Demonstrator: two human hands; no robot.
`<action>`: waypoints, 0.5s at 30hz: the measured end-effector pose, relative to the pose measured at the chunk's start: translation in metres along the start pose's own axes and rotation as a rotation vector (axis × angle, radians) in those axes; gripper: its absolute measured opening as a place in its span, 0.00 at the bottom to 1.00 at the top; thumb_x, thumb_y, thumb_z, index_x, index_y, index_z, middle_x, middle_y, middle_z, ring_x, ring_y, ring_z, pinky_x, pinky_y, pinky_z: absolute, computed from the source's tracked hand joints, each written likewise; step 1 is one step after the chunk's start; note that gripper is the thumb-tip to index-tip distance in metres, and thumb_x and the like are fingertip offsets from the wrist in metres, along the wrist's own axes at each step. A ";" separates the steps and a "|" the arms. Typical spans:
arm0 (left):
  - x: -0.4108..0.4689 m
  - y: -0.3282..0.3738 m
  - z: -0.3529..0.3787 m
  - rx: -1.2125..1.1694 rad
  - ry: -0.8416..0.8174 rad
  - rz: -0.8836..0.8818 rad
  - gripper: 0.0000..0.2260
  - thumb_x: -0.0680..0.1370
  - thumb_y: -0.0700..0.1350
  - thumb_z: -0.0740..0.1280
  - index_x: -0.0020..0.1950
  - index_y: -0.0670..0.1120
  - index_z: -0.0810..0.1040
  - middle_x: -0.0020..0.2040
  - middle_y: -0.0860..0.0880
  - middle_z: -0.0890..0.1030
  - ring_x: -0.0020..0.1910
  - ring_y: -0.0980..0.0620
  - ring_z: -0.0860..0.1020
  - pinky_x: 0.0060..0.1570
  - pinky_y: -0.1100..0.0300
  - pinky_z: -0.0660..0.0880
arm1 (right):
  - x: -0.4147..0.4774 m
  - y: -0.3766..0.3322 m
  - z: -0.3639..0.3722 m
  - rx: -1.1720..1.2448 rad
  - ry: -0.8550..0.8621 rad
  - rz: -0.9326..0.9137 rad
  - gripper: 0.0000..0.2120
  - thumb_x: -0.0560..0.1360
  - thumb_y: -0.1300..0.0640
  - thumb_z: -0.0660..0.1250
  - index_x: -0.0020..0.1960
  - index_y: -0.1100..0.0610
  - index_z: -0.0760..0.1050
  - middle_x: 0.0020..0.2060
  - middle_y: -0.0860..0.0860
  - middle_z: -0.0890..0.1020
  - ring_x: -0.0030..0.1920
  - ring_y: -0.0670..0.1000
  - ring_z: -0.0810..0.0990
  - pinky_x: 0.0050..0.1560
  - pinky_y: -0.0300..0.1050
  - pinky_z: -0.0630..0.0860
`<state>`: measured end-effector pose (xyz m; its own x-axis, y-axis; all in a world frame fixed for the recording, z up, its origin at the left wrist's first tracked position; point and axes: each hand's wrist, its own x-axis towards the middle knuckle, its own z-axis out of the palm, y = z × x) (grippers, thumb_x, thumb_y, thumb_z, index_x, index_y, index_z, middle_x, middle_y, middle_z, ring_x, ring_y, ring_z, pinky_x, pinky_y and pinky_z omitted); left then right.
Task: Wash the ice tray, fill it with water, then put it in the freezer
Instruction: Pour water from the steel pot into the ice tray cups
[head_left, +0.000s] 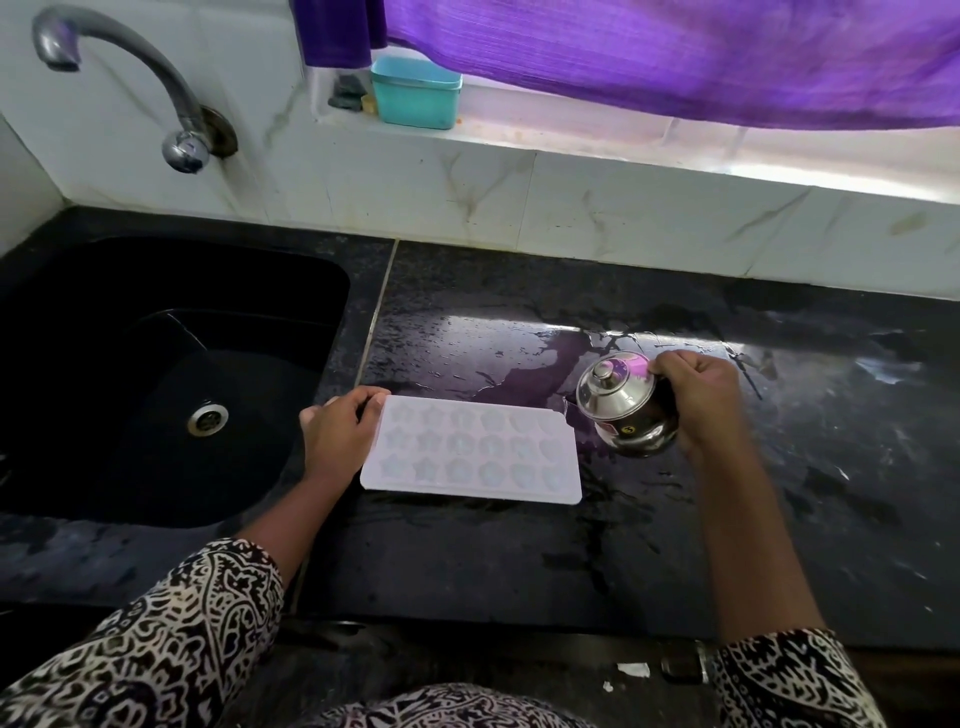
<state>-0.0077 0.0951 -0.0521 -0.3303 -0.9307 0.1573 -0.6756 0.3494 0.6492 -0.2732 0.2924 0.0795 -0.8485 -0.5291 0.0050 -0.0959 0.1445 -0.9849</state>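
Observation:
A white ice tray (470, 449) with star-shaped moulds lies flat on the wet black counter (519, 561), just right of the sink. My left hand (337, 426) holds the tray's left end, fingers curled over its edge. My right hand (701, 400) grips a small lidded steel pot (621, 402), tilted toward the tray's right end. The pot's lid is on. Whether water is in the moulds is unclear.
A black sink (156, 364) with a drain lies to the left, under a metal tap (119, 83) on the tiled wall. A teal container (415, 93) stands on the window ledge below a purple curtain (675, 57). Water puddles spread over the counter behind the tray.

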 end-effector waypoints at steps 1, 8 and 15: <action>0.000 0.001 0.000 -0.004 0.001 -0.001 0.09 0.81 0.50 0.61 0.52 0.54 0.82 0.44 0.53 0.84 0.51 0.51 0.79 0.52 0.58 0.56 | 0.000 -0.001 0.001 -0.009 0.001 -0.003 0.15 0.70 0.66 0.65 0.27 0.59 0.67 0.17 0.46 0.66 0.19 0.42 0.63 0.22 0.32 0.64; 0.000 0.000 -0.001 -0.020 0.010 0.001 0.09 0.80 0.50 0.62 0.52 0.53 0.82 0.44 0.53 0.84 0.51 0.51 0.80 0.57 0.54 0.60 | -0.002 -0.004 0.003 -0.017 0.018 -0.008 0.15 0.71 0.67 0.64 0.27 0.60 0.67 0.15 0.43 0.65 0.18 0.41 0.63 0.20 0.30 0.62; -0.001 0.001 -0.002 -0.022 0.000 -0.001 0.09 0.80 0.50 0.61 0.53 0.53 0.82 0.44 0.52 0.84 0.52 0.51 0.80 0.57 0.55 0.59 | -0.012 0.005 -0.004 -0.005 -0.011 0.049 0.14 0.71 0.66 0.64 0.28 0.60 0.68 0.16 0.44 0.68 0.19 0.42 0.66 0.22 0.32 0.66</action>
<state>-0.0072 0.0960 -0.0503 -0.3295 -0.9311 0.1562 -0.6613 0.3457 0.6657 -0.2657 0.3029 0.0749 -0.8462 -0.5309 -0.0449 -0.0571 0.1743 -0.9830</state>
